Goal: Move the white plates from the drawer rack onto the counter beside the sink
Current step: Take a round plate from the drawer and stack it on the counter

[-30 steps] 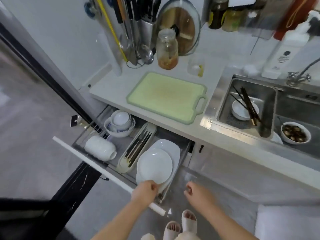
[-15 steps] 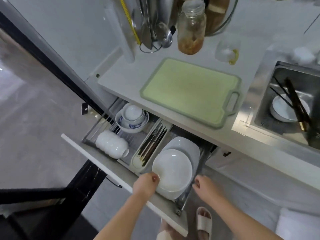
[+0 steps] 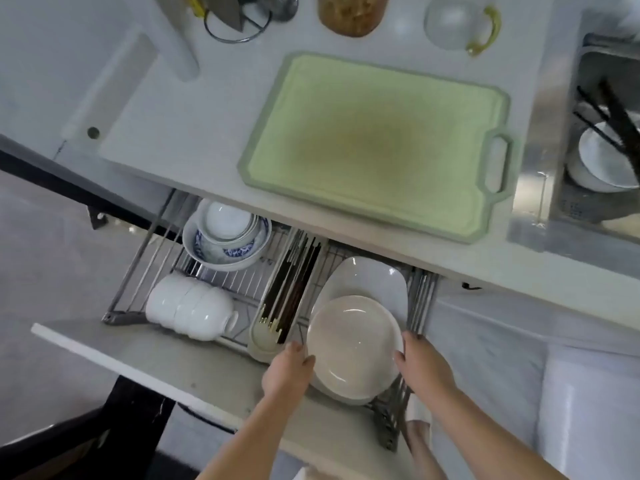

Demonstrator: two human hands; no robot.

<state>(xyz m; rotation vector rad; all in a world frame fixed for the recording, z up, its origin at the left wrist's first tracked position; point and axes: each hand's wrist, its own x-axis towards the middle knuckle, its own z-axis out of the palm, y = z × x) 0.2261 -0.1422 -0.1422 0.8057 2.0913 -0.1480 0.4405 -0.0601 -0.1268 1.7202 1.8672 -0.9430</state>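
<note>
a pale surface (image 3: pixel 194 109) runs across the top of the view, with a light green cutting board (image 3: pixel 377 143) lying flat on it, handle toward the steel sink (image 3: pixel 540 174) at the right edge. along the back of the surface stand a jar (image 3: pixel 349 13), a clear glass cup (image 3: pixel 453 24) with a yellowish handle and a wire utensil stand (image 3: pixel 239 29). in the sink sits a white bowl (image 3: pixel 602 164) with dark chopsticks across it.

below the surface's front edge the drawer rack (image 3: pixel 145 271) is pulled out over a grey tiled floor (image 3: pixel 52 271). in it, from left to right: white bowls on their side (image 3: pixel 190 310), a blue-patterned bowl (image 3: pixel 225 251) with a smaller one nested inside, a tray of chopsticks (image 3: pixel 287 292), and the white plates (image 3: pixel 353 344) stacked in the right section, a round one on top of a larger squarish plate (image 3: pixel 370 277).

the left hand (image 3: pixel 287 372) grips the round plate's left rim, fingers curled on it; the right hand (image 3: pixel 422 365) is clamped on its right rim.
</note>
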